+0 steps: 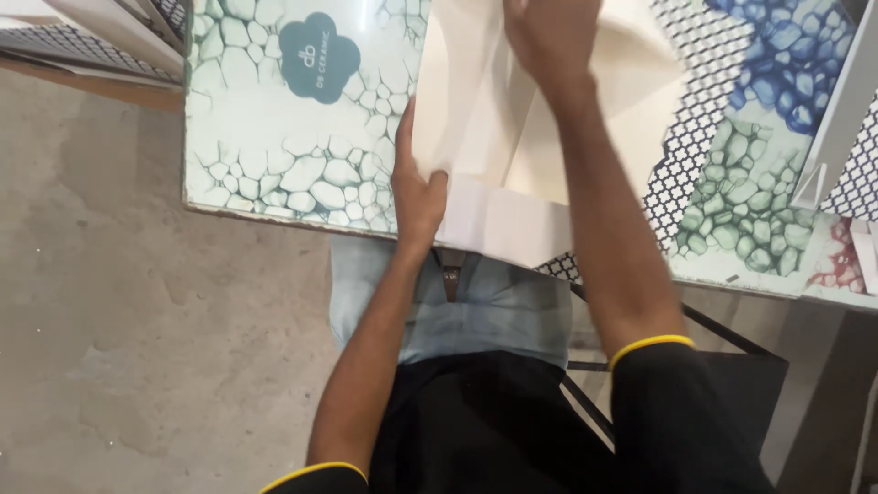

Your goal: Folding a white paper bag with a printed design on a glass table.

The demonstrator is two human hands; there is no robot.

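A glossy table top printed with a green-and-white pebble pattern (274, 174) carries the large cream folded paper sheet (512, 137), overhanging its near edge at six o'clock. The left hand (416, 197) pinches the sheet's eight o'clock edge, seemingly steadying it, while the right hand (549, 37) presses flat at twelve o'clock; its fingers run out of view

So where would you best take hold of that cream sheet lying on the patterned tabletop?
Probably by its near left edge, coming in from the left. The cream sheet overhangs the tabletop toward the person, so fingers can wrap under it. The left hand already pinches that edge, while the right hand presses on the sheet farther up.
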